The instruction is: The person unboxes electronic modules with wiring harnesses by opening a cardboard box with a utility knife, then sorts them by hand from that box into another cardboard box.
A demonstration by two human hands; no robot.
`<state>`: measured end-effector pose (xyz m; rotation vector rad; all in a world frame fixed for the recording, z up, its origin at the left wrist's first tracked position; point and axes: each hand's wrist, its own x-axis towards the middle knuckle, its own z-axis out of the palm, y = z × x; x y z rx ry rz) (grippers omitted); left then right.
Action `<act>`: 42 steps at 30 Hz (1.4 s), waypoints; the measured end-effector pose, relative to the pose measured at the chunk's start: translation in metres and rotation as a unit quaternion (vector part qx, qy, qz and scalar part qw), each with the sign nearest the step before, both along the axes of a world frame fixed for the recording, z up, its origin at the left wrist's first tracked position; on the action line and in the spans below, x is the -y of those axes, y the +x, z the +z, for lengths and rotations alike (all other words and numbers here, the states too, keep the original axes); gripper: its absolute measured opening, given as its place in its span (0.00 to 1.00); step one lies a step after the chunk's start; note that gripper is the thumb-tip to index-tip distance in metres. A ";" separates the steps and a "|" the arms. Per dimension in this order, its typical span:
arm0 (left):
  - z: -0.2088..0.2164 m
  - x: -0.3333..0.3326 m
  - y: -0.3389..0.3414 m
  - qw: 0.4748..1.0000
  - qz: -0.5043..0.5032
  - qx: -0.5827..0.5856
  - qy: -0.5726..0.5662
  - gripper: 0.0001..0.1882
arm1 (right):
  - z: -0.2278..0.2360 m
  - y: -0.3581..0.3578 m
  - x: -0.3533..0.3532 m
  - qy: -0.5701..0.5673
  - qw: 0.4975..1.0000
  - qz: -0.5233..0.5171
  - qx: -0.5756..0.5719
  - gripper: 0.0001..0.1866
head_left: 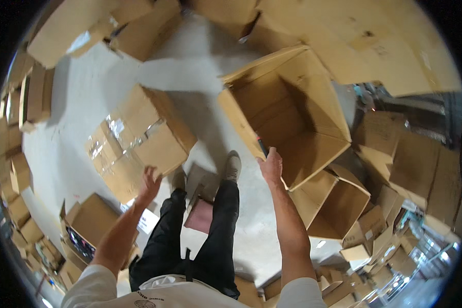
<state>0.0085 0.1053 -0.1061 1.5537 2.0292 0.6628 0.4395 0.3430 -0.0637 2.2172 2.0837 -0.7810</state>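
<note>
In my right hand (272, 165) is a slim knife (262, 145), dark with a red part, that looks like a box cutter. It points up and away, beside the wall of a large open cardboard box (326, 115) whose inside shows bare brown board. My left hand (149, 184) is over the near edge of a closed cardboard box (164, 146), its fingers spread and slightly bent. Whether those fingers touch the box, I cannot tell. Shiny clear tape runs in strips across this box, which sits tilted on the floor left of my feet.
A smaller open box (339, 205) stands beside the large one. Between my legs lies a pinkish flat-topped object (199, 215). At lower left is an open carton (92, 218) with dark contents. Stacked boxes (38, 92) line the left, and larger cartons (416, 159) crowd the right.
</note>
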 end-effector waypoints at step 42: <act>-0.047 -0.032 0.303 0.723 0.052 0.686 0.065 0.51 | 0.228 0.262 0.083 0.311 0.910 -0.107 -0.253 0.34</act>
